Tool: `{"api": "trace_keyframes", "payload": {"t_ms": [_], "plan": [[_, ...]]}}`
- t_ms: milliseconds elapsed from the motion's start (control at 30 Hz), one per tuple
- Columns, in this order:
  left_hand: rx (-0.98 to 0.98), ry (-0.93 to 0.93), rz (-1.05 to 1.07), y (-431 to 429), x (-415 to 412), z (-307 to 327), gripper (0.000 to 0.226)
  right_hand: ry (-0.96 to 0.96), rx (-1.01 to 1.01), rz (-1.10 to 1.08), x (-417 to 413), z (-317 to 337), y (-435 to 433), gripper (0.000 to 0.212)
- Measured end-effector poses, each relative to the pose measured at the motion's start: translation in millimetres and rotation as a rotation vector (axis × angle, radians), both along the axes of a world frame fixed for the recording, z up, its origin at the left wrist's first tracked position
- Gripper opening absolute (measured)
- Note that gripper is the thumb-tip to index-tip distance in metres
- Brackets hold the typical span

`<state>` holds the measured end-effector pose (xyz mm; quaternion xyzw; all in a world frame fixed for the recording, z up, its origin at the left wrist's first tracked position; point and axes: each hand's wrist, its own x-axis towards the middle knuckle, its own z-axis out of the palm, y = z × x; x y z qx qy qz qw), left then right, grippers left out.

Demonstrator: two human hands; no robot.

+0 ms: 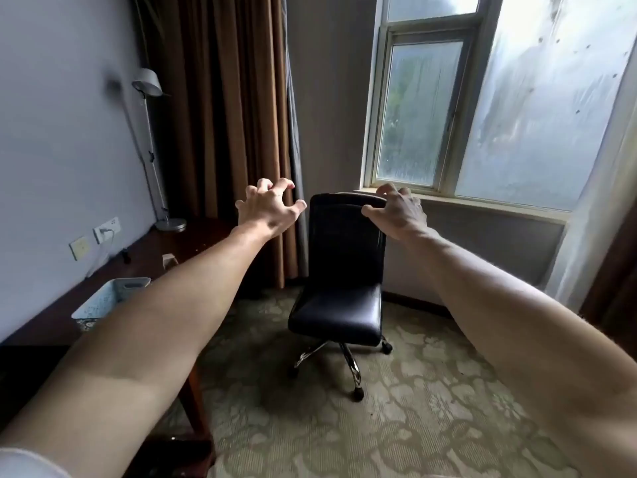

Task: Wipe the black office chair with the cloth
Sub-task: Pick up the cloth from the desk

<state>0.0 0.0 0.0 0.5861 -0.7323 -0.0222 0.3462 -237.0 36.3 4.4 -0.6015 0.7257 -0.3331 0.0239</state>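
Note:
The black office chair [339, 270] stands on the carpet below the window, seat facing me, on a chrome star base with casters. Both my arms are stretched out in front of me at chair-back height. My left hand [269, 207] hovers in the air to the left of the backrest, fingers spread and bent like claws, holding nothing. My right hand [400, 210] overlaps the backrest's top right corner in the view, fingers also bent and empty; whether it touches the chair I cannot tell. No cloth shows in this view.
A dark wooden desk [148, 257] runs along the left wall with a pale basket [110, 296] on it and a lamp [151, 98] at its far end. Brown curtains [220, 115] hang behind the chair. Patterned carpet [396, 408] covers the floor.

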Motion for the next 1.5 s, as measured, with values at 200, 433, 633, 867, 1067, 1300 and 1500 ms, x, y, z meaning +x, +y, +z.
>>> {"api": "trace_keyframes", "payload": {"t_ms": [200, 433, 633, 867, 1067, 1300, 1500], "plan": [[0.037, -0.089, 0.027, -43.0, 2.1, -9.7, 0.048, -0.007, 0.063, -0.021, 8.4, -9.6, -49.4, 0.058], [0.048, -0.071, 0.044, -104.9, -9.8, -23.5, 0.046, 0.018, 0.102, -0.014, -11.8, -20.2, -115.1, 0.059], [0.04, -0.067, 0.111, -164.6, -38.1, -39.1, 0.045, 0.035, 0.087, 0.032, -39.2, -32.5, -186.2, 0.057], [0.094, -0.068, 0.194, -225.8, -63.5, -51.2, 0.045, 0.04, 0.128, 0.126, -59.7, -48.7, -265.3, 0.055], [0.131, -0.072, 0.268, -264.7, -57.1, -73.5, 0.046, 0.072, 0.163, 0.231, -48.1, -78.6, -319.1, 0.053], [0.192, -0.083, 0.335, -297.5, -8.7, -110.2, 0.047, 0.07, 0.23, 0.316, 2.6, -110.0, -370.6, 0.052], [0.204, -0.072, 0.399, -323.0, 59.2, -139.2, 0.049, 0.122, 0.233, 0.403, 83.9, -132.3, -410.2, 0.052]]}}
